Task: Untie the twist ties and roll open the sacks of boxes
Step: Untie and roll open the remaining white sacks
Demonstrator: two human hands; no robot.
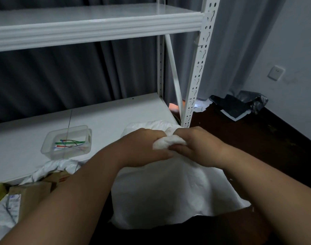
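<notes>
Gripping the bunched neck of a white woven sack [165, 188] at frame centre: left hand [144, 147] and right hand [195, 144] are both clenching the gathered fabric, knuckles nearly touching. Sack is standing on the dark floor against the white metal shelf unit [195, 68]. Clear plastic tub [67, 142] holding coloured twist ties [69, 144] is sitting on the shelf, centre left. Second white sack with cardboard boxes [32, 191] is lying lower left.
</notes>
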